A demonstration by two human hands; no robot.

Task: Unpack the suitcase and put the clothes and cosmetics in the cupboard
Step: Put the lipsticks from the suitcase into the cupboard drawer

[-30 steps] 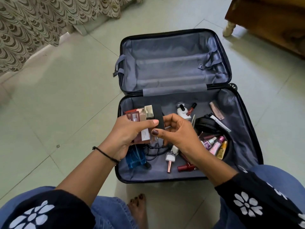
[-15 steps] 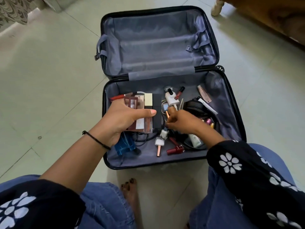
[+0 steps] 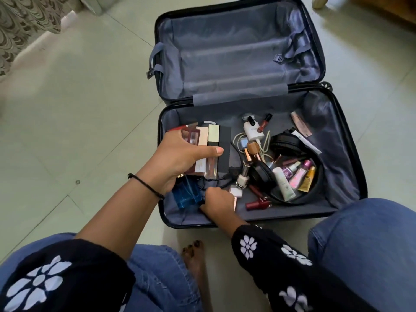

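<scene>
1. Head view: the tiled floor [image 3: 67, 109] carries the open suitcase [image 3: 236, 52], which sits further right in the picture than half a second ago. Its far half shows only grey lining, and its near half holds the loose cosmetics
2. The left hand [image 3: 182, 161] hovers over the left side of the near half, much as before. Its fingers and thumb are clamped around a bundle of slim cosmetics [image 3: 212, 138]: pink, gold-capped and black sticks held side by side
3. Just below that hand, in the near-left corner, a blue bottle [image 3: 186, 197] lies beside a black cable [image 3: 216, 179]
4. The right hand [image 3: 217, 204] has left the middle of the pile, where it was half a second ago. It now sits low at the near edge, with curled fingers touching the blue bottle's right side; whether it actually grips the bottle I cannot tell
5. Right of that hand lie a pale nail-polish bottle [image 3: 242, 180], a red bottle [image 3: 258, 203] and, further back, a white charger [image 3: 253, 131]
6. Furthest right, black headphones [image 3: 286, 140] curve around a cluster of small tubes [image 3: 292, 176]
</scene>
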